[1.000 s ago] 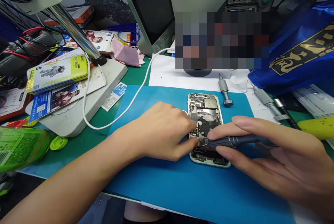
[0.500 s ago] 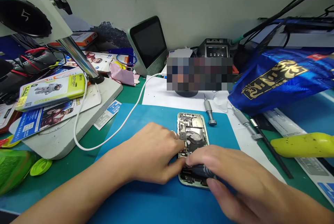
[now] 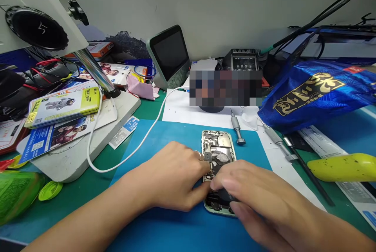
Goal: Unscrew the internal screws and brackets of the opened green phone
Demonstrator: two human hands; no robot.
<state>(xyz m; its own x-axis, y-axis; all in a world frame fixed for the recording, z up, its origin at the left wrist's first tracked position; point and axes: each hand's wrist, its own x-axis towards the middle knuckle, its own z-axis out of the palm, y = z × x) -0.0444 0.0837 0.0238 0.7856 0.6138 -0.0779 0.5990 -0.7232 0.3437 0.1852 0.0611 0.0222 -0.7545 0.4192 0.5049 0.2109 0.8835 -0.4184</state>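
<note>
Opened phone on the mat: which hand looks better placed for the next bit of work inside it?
Probably the right hand: it reaches over the phone and seems to hold a dark tool, partly hidden. The left hand touches the phone's left side, with no tool visible.

Even, moderate light; soft glare on blue bag [image 3: 317,95]; edges stretched; right hand [image 3: 249,193] slightly blurred, maybe motion.
</note>
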